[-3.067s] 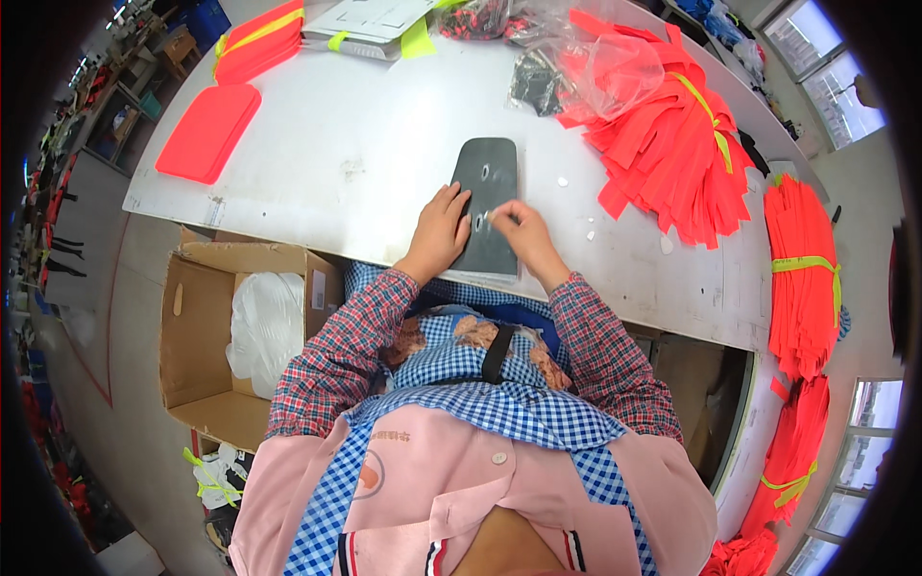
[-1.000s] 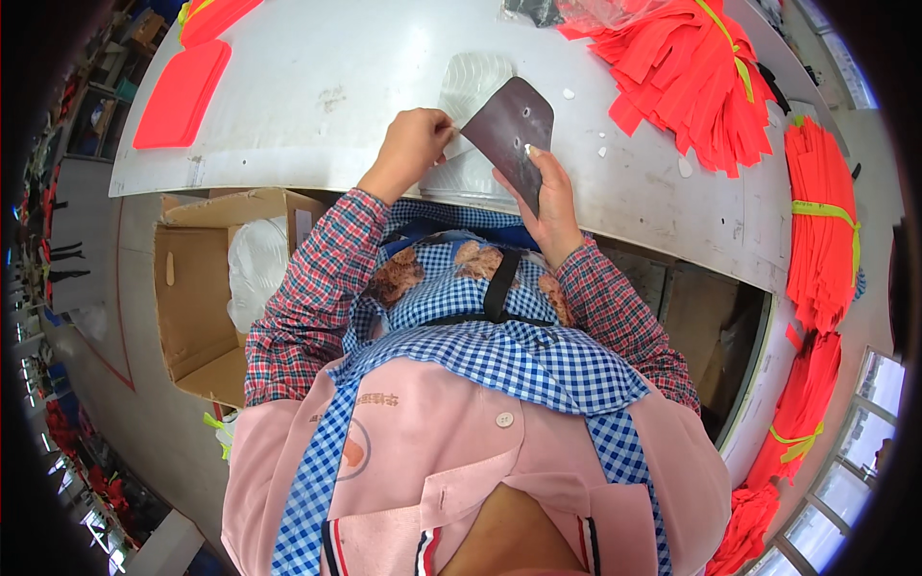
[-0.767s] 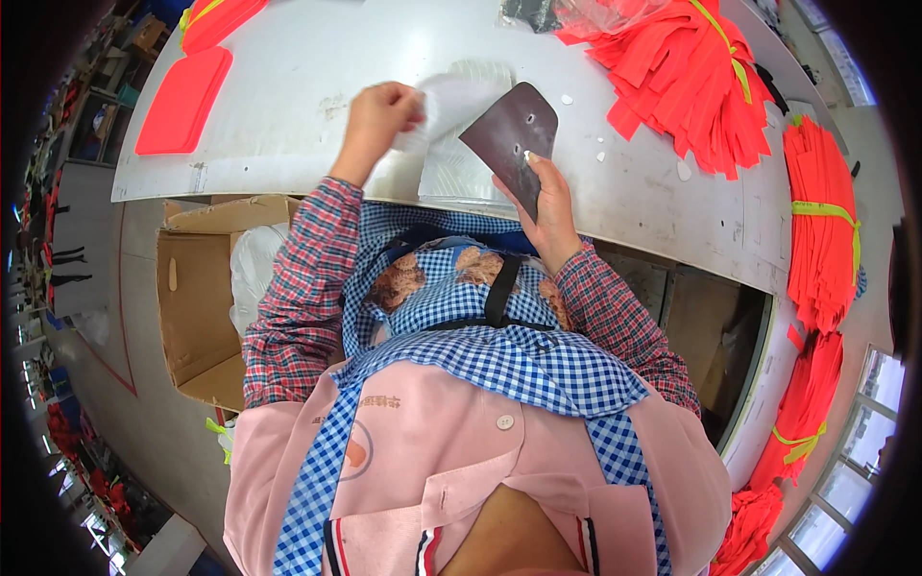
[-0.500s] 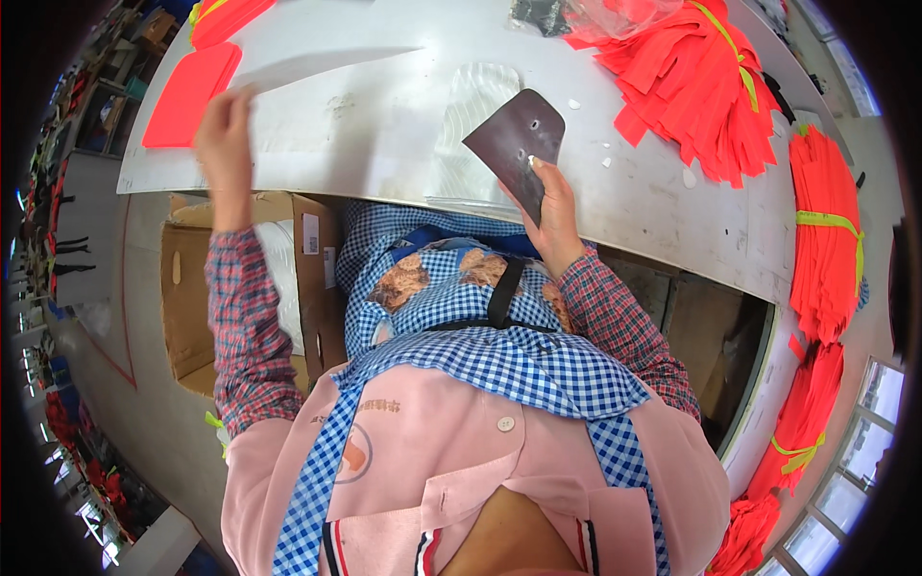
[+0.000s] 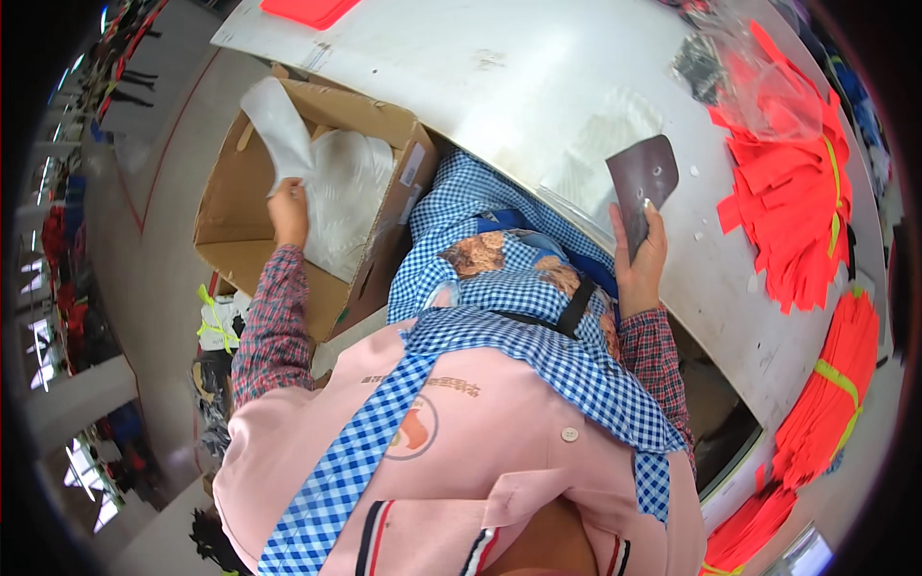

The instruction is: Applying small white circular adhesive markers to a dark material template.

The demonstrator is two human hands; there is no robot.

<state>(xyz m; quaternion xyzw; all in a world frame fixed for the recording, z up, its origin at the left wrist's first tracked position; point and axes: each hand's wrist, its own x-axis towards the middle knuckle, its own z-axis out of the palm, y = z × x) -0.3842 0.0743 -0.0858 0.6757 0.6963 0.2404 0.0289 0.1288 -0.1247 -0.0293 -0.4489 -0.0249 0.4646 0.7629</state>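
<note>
Over the open cardboard box (image 5: 379,278) on the left, my left hand (image 5: 289,213) pinches a whitish, flexible sheet piece (image 5: 280,120) by its lower end. More whitish pieces (image 5: 348,182) with a faint wavy pattern lie stacked inside that box. My right hand (image 5: 642,261) grips a dark brown flat plate (image 5: 645,175) with a slanted top and two small holes, tilted up above the table's near edge. Beside the plate, a stack of clear wavy-patterned sheets (image 5: 588,158) lies on the white table (image 5: 432,67).
Fanned red strips (image 5: 792,192) tied with a yellow band lie at the table's right, next to crumpled clear plastic (image 5: 759,82). More red bundles (image 5: 816,413) hang along the right edge. A flat red stack (image 5: 312,8) sits at the far left. White scraps dot the tabletop.
My left hand has moved from beside the red stack on the table to above the box and now holds a whitish piece. My right hand still holds the brown plate. The view has turned left.
</note>
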